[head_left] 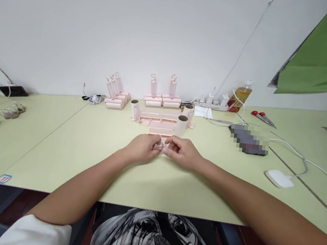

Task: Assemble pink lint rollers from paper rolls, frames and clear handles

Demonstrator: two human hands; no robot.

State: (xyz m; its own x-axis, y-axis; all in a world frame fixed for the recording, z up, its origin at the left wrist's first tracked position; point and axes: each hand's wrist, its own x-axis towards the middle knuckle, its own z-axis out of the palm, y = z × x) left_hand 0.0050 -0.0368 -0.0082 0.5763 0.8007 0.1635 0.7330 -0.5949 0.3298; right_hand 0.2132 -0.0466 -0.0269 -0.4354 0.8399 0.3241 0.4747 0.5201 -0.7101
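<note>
My left fingers (155, 138) grasp a clear pink tube (157, 147), my right fingers (175, 140) pinch its end; seemingly unfinished, unlike 3 tubes (114, 87) back left.

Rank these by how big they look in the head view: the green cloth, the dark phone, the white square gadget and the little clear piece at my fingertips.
1. Green cloth
2. Dark phone, blurred
3. White square gadget
4. Clear piece, judged by its visible part; the left hand partly hides it
</note>
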